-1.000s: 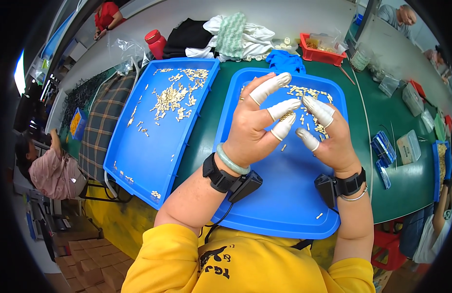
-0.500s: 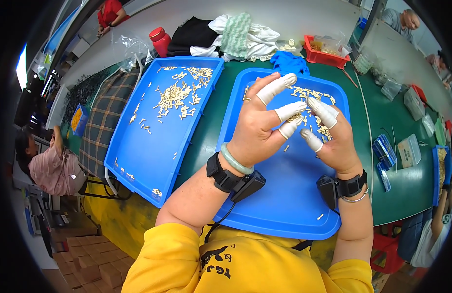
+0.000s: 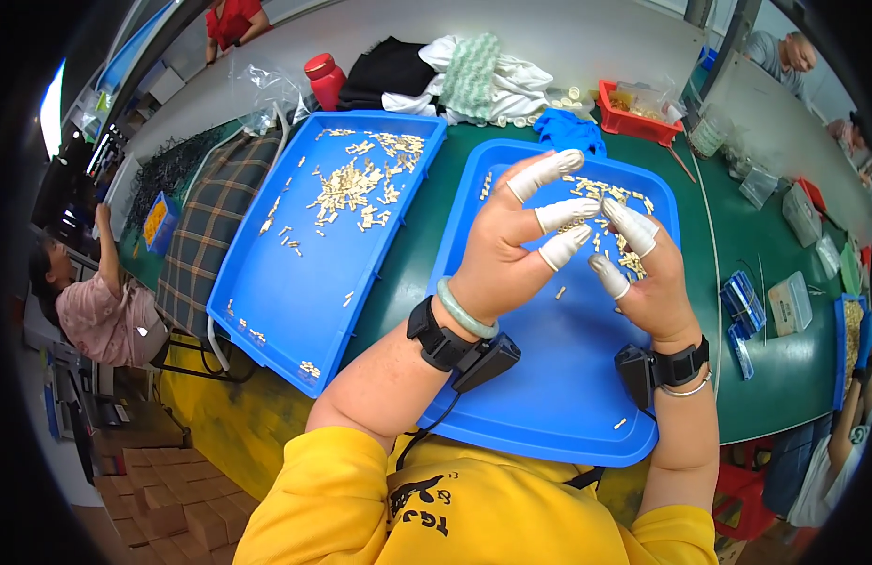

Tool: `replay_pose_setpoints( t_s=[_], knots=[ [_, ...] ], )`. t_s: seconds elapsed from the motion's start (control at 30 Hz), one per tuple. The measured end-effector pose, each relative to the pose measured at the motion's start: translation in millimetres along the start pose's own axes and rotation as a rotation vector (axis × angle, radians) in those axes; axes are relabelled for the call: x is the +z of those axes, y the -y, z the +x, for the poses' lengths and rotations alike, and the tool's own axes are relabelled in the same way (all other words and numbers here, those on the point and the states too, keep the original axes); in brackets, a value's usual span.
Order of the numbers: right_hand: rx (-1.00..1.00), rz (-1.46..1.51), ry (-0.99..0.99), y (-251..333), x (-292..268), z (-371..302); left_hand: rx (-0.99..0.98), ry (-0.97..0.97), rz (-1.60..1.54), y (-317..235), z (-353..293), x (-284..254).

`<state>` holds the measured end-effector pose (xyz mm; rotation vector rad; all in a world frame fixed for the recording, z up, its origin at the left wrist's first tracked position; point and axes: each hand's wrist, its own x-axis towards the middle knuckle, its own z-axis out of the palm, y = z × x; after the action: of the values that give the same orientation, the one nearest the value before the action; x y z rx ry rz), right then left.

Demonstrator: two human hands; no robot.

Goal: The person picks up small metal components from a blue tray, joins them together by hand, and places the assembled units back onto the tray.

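The left hand (image 3: 492, 252) is palm down, with its thumb and index finger pinching a short row of small brass-coloured pieces (image 3: 572, 225). The row sits between these two digits, close to their tips. The middle finger is lifted clear, above the index finger in the view. White finger cots (image 3: 546, 176) cover these digits.

The right hand (image 3: 664, 294) faces it from the right, also in cots. Its thumb and index finger are spread, with a visible gap between them. The right index tip is just beside the left index tip; whether it touches the held row cannot be told.

Both hands are over a blue tray (image 3: 520, 405). Loose pieces (image 3: 632, 261) lie in it beyond and behind the right fingers. A single piece (image 3: 560, 293) lies just below the left thumb tip, and another (image 3: 620, 423) lies well toward the wearer from the right thumb.

Left of the left fingers, well apart, a second blue tray (image 3: 266, 292) contains a scattered heap of similar pieces (image 3: 346, 188). Directly beyond the left fingertips, a crumpled blue cloth (image 3: 569, 132) lies against the tray's far rim.
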<state>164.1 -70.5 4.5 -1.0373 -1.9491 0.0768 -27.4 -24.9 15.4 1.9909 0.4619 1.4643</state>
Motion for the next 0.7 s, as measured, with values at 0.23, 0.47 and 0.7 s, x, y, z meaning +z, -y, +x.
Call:
replay_pose_setpoints(
  t_s=[0.23, 0.47, 0.7],
  knots=[
    [0.046, -0.007, 0.02, 5, -4, -5, -0.578, -0.26, -1.509, -12, 12, -28],
    [0.034, 0.0, 0.001, 2, -8, -4, -0.288, -0.406, -1.548, -38, 16, -55],
    [0.066, 0.016, 0.0, 4, -4, -4, -0.228, -0.514, -1.576, -43, 8, -67]
  ],
)
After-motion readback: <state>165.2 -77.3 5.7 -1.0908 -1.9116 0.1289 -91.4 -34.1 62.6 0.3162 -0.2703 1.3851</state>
